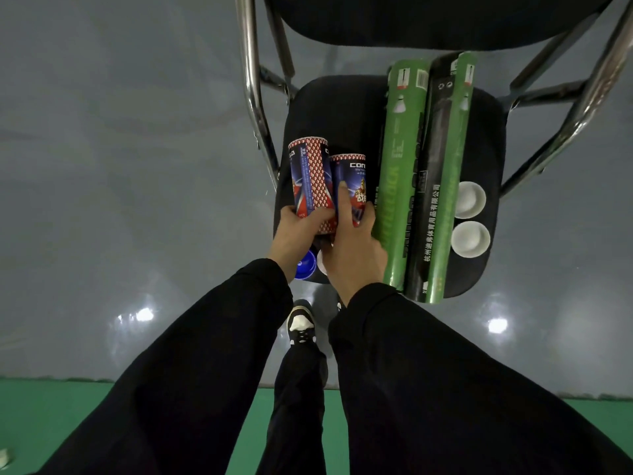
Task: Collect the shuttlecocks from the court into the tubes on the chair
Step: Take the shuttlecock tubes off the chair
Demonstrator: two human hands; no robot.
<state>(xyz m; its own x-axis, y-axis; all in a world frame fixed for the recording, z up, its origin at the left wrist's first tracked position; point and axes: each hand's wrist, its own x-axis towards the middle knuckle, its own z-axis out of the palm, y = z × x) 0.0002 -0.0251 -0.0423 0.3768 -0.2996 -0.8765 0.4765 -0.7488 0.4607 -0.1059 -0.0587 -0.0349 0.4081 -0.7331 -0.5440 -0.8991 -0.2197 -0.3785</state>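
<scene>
**Both hands on the short tubes**

On the chair [342, 108] seat lie two long green tubes [404, 173], caps [470, 199] loose beside them, likely opened for filling. Nearer the edge, the left hand [294, 231] wraps one short red-and-blue tube [310, 176]; the right hand [356, 248] clasps its twin [351, 180], forefinger straight. No shuttlecocks visible.

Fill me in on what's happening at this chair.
A person stands over a black chair, each hand on a red-and-blue tube: the left hand grips the left tube, the right hand grips the right tube. Two long green tubes lie side by side on the seat, with two white caps beside them. A blue cap shows under the hands. No shuttlecock is clearly visible.
</scene>
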